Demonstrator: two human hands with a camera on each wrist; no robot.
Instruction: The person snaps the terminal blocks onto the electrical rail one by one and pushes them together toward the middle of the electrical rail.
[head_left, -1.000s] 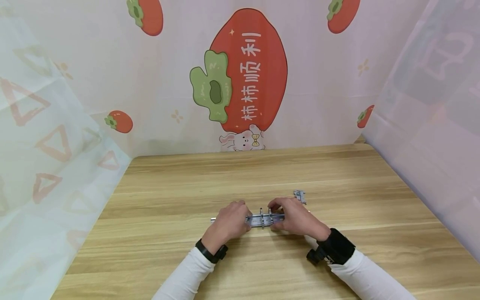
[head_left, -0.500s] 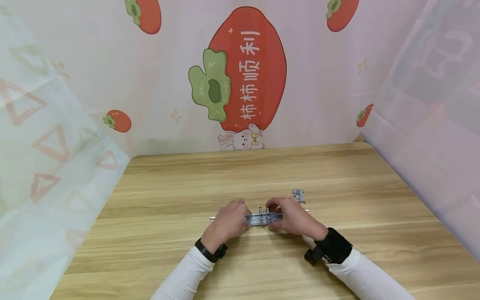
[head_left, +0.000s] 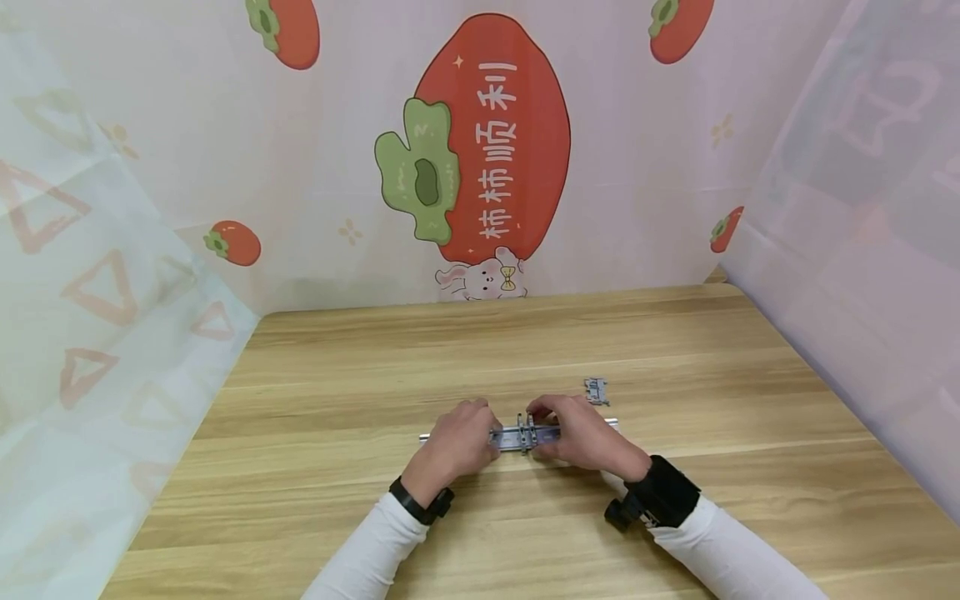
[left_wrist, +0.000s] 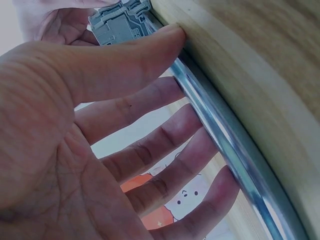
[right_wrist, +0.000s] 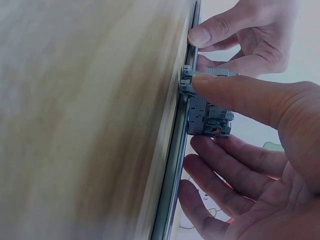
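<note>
A silvery metal DIN rail [head_left: 508, 439] lies left to right on the wooden table. My left hand [head_left: 459, 440] holds its left part, thumb along the near edge and fingertips on the far edge, as the left wrist view shows. Two thin grey terminal blocks stand upright across the rail, close side by side. The left terminal block [head_left: 521, 435] stands free of the fingers. My right hand [head_left: 585, 435] pinches the right terminal block [right_wrist: 200, 114] between thumb [right_wrist: 204, 82] and fingers. That hand hides part of the rail's right half.
Another grey terminal block [head_left: 597, 391] lies flat on the table [head_left: 360, 367] beyond my right hand. A printed cloth [head_left: 315, 150] hangs behind the table, with more sheets at both sides.
My right hand has slid left along the rail with its terminal block, narrowing the gap to the other block. My left hand stays in place on the rail.
</note>
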